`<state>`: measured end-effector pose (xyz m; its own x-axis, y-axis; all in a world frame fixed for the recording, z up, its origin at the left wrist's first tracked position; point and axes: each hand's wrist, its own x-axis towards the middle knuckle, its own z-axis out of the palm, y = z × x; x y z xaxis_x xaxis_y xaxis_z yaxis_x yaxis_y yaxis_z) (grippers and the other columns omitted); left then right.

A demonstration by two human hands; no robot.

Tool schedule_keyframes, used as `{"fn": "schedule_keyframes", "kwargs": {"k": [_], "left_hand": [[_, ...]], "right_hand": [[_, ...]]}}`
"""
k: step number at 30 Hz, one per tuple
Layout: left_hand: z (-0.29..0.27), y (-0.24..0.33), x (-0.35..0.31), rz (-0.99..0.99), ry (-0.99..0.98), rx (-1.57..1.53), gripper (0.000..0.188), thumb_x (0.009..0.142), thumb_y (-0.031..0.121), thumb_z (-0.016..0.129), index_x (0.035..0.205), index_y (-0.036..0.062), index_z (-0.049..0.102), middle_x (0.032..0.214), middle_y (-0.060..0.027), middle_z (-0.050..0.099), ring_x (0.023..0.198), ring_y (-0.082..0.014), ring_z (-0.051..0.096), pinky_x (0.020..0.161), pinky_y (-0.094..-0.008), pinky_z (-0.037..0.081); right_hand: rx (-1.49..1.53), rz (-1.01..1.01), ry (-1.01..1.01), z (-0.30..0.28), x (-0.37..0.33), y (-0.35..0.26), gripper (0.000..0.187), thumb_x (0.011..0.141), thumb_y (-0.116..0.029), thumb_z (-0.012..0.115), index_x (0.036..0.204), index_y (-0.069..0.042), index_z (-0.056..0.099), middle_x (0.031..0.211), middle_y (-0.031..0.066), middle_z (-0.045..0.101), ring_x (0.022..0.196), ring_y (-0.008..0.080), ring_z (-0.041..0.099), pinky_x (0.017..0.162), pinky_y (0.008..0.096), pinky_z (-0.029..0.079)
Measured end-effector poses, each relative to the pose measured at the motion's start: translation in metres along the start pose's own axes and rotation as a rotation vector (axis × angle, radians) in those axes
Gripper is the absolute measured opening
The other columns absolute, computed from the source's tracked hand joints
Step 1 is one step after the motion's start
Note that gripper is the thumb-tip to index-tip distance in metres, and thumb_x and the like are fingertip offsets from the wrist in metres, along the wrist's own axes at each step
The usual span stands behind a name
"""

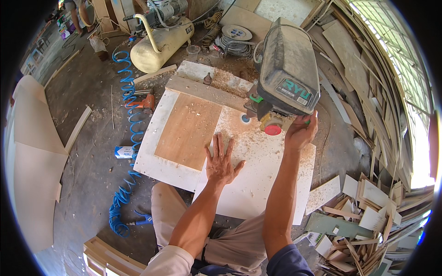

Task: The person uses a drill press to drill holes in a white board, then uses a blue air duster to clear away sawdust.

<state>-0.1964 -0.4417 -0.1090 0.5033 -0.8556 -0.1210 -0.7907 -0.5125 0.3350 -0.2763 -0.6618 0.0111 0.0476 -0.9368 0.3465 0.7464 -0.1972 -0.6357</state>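
Obs.: left grip point(221, 163), a bare hand, lies open, palm down, fingers spread on the white board point(251, 179); presumably this steadies the sheet, fingers short of the round dark spot point(245, 118) below the drill head point(289, 69). Right grip point(301, 134) is curled around a green-tipped handle point(307, 122) at the head's right, probably for leverage; most of the handle is hidden. Board rests on the low counter point(148, 152) beside a brown panel point(189, 131); the wooden strip point(202, 90) across the far side likely acts as a stop.

Surroundings: drill head overhangs the board's far part and hides some of it. Wood shavings point(229, 122) litter that end; could hinder flush seating. Blue coiled hose point(119, 202) with air gun point(143, 218) lies left of the counter, orange power tool point(146, 102) beside it; cream compressor point(156, 48) and cable reel point(237, 33) beyond. Offcuts point(375, 218) crowd the floor at right, hemming in that side
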Motion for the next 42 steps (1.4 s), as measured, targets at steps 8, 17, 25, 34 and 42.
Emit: {"fn": "schedule_keyframes", "kwargs": {"k": [8, 17, 25, 34, 42], "left_hand": [[0.0031, -0.0008, 0.0001, -0.004, 0.007, 0.004, 0.095, 0.099, 0.074, 0.045, 0.171, 0.0196, 0.015, 0.176, -0.0251, -0.005, 0.163, -0.0396, -0.004, 0.125, -0.0662, 0.011], [0.0019, 0.0006, -0.0005, -0.004, -0.001, 0.017, 0.094, 0.1, 0.074, 0.044, 0.171, 0.0193, 0.015, 0.175, -0.0256, -0.004, 0.163, -0.0397, -0.004, 0.125, -0.066, 0.01], [0.0026, -0.0001, -0.0002, -0.002, -0.007, 0.036, 0.094, 0.1, 0.074, 0.042, 0.172, 0.0192, 0.014, 0.175, -0.0253, -0.006, 0.163, -0.0395, -0.005, 0.125, -0.0658, 0.01], [0.0044, -0.0015, 0.0, 0.003, 0.006, 0.028, 0.095, 0.1, 0.075, 0.041, 0.172, 0.019, 0.013, 0.175, -0.0257, -0.006, 0.163, -0.0403, -0.005, 0.125, -0.066, 0.01], [0.0028, -0.0013, -0.001, 0.006, 0.02, 0.024, 0.094, 0.1, 0.073, 0.043, 0.172, 0.0188, 0.015, 0.176, -0.025, -0.004, 0.164, -0.0387, -0.004, 0.125, -0.0657, 0.012]], "right_hand": [[-0.019, -0.025, -0.028, 0.002, -0.0025, 0.001, 0.035, 0.112, -0.02, 0.053, 0.079, -0.009, 0.056, 0.08, -0.0003, 0.054, 0.081, 0.0108, 0.056, 0.078, 0.0295, 0.046], [-0.03, -0.035, -0.047, -0.0014, -0.0018, 0.0022, 0.035, 0.112, -0.021, 0.052, 0.08, -0.008, 0.056, 0.079, 0.0011, 0.054, 0.08, 0.0136, 0.054, 0.078, 0.0313, 0.044], [-0.069, -0.044, -0.059, 0.0004, -0.0043, 0.0012, 0.035, 0.112, -0.021, 0.053, 0.081, -0.007, 0.056, 0.078, 0.0022, 0.051, 0.081, 0.0159, 0.054, 0.08, 0.0332, 0.043], [-0.094, -0.047, -0.054, 0.0024, -0.0064, 0.0005, 0.036, 0.112, -0.022, 0.052, 0.08, -0.007, 0.056, 0.077, 0.0025, 0.051, 0.08, 0.0166, 0.055, 0.079, 0.034, 0.043], [-0.126, -0.055, -0.073, -0.003, -0.0077, 0.0016, 0.036, 0.113, -0.022, 0.051, 0.081, -0.007, 0.055, 0.078, 0.003, 0.05, 0.08, 0.0172, 0.055, 0.079, 0.0345, 0.044]]}}
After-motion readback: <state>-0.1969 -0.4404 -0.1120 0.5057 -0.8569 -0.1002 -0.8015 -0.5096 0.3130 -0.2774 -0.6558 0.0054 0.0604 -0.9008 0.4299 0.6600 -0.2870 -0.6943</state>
